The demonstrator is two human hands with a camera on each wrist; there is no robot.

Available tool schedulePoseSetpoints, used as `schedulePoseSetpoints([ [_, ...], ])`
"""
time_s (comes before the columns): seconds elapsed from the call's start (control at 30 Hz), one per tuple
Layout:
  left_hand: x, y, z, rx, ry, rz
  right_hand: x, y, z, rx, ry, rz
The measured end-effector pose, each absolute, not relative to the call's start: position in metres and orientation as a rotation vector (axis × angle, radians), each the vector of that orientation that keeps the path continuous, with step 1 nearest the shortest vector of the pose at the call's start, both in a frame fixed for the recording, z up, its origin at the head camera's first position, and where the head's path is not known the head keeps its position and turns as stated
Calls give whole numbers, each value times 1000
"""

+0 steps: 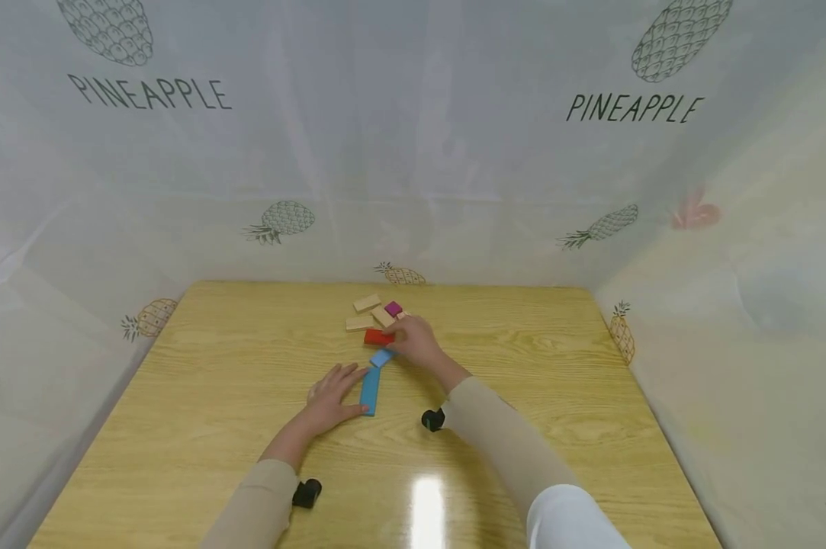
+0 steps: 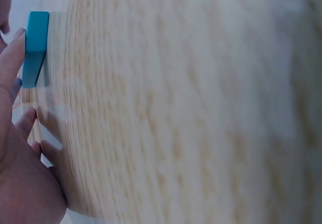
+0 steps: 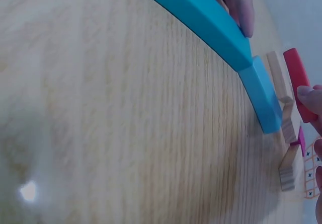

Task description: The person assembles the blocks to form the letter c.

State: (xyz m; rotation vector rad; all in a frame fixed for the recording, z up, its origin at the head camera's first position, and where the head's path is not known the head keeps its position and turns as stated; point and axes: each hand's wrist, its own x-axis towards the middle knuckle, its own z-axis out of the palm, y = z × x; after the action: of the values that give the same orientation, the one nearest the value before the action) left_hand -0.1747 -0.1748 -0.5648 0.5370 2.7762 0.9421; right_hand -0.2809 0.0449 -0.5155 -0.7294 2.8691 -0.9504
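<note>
My left hand (image 1: 328, 400) lies at the left side of a long teal block (image 1: 369, 392), its thumb at the near end and its index finger by the far end. A shorter light blue block (image 1: 381, 357) meets the teal block's far end at an angle. With thumb and fingers my right hand (image 1: 416, 343) pinches a red block (image 1: 377, 337), just beyond the blue one. In the right wrist view the red block (image 3: 297, 83) appears raised and tilted, the thumb across its side.
Behind the red block lie several plain wooden blocks (image 1: 367, 303) and a small magenta block (image 1: 393, 308). The wooden table (image 1: 522, 366) backs onto a pineapple-printed curtain (image 1: 413, 152), which also hangs at both sides. Black wrist cameras sit at both sleeves.
</note>
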Motion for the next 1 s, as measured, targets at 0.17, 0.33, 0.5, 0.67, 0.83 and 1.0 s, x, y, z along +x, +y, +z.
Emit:
schedulePoseSetpoints([
  [0.17, -177, -176, -565, 552, 2769, 942, -272, 58, -516, -678, 2835, -1076],
  [0.33, -179, -176, -563, 558, 2765, 947, -263, 70, -518, -639, 2824, -1168],
  [0.5, -179, -176, -562, 560, 2764, 936, -251, 80, -521, -629, 2813, -1249],
  [0.67, -177, -175, -558, 560, 2777, 945, -237, 89, -527, -606, 2789, -1330],
  [0.83, -174, -173, -553, 555, 2767, 959, -218, 95, -536, -557, 2753, -1405],
  [1.0, -173, -172, -556, 549, 2759, 962, -200, 97, -545, -517, 2712, -1471],
])
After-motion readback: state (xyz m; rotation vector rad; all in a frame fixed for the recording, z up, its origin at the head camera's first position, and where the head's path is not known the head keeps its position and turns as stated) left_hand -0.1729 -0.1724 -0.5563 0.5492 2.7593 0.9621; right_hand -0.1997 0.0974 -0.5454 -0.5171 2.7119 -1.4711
